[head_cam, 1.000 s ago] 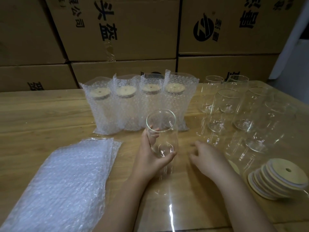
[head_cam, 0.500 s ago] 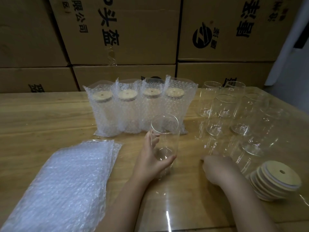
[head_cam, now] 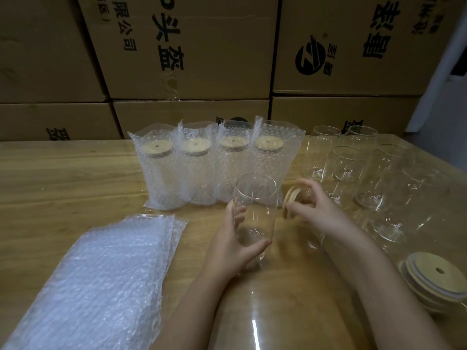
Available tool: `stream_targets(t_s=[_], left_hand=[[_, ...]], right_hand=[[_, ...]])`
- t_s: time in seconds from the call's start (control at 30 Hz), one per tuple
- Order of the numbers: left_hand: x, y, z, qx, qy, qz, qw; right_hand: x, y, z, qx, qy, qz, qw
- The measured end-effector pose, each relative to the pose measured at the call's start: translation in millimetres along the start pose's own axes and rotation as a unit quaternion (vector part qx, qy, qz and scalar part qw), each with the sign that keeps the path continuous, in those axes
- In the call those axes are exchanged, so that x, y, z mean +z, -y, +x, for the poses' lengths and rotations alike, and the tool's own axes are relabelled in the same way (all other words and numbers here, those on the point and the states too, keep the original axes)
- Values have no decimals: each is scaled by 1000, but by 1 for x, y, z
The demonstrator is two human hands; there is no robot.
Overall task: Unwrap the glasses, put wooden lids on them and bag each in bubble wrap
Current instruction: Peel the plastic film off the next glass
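Nearest, a flat pile of bags (head_cam: 101,281) lies at the left of the table (head_cam: 63,178) and a lid stack (head_cam: 434,281) at the right; between them the left hand (head_cam: 235,248) grips the glass (head_cam: 255,210) low down, thumb across its near side, fingers curled round the far side (seen through the wall); the glass stands upright, mouth uncovered; just right of its rim the right hand (head_cam: 318,213) pinches a lid (head_cam: 290,200) on edge between fingertips and thumb, whether touching the glass I cannot tell; beyond stand four bagged glasses (head_cam: 217,160), bare glasses (head_cam: 353,168) to their right; boxes (head_cam: 189,46) behind.
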State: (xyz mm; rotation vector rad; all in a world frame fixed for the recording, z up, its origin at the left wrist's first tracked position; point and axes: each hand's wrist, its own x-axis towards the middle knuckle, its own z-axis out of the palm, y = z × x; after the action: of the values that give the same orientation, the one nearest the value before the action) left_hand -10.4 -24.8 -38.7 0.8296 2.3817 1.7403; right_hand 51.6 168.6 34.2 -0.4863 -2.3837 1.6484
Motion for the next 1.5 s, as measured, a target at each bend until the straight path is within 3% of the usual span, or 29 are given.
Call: stream_targets(t_s=[0.17, 0.3, 0.83, 1.13, 1.5], left_hand=[[-1, 1, 1, 3, 3, 2, 1000], [0, 0, 1, 4, 3, -2, 1000], [0, 2, 1, 5, -2, 8, 1000], [1, 1, 2, 14, -18, 19, 1000], [1, 3, 1, 15, -7, 16, 1000]], right_hand=[[3, 25, -1, -140, -60, 229, 961], [20, 37, -2, -181, -22, 317, 931], [58, 18, -3, -217, 86, 331, 914], [63, 23, -1, -193, 54, 332, 922], [69, 22, 4, -237, 25, 295, 925]])
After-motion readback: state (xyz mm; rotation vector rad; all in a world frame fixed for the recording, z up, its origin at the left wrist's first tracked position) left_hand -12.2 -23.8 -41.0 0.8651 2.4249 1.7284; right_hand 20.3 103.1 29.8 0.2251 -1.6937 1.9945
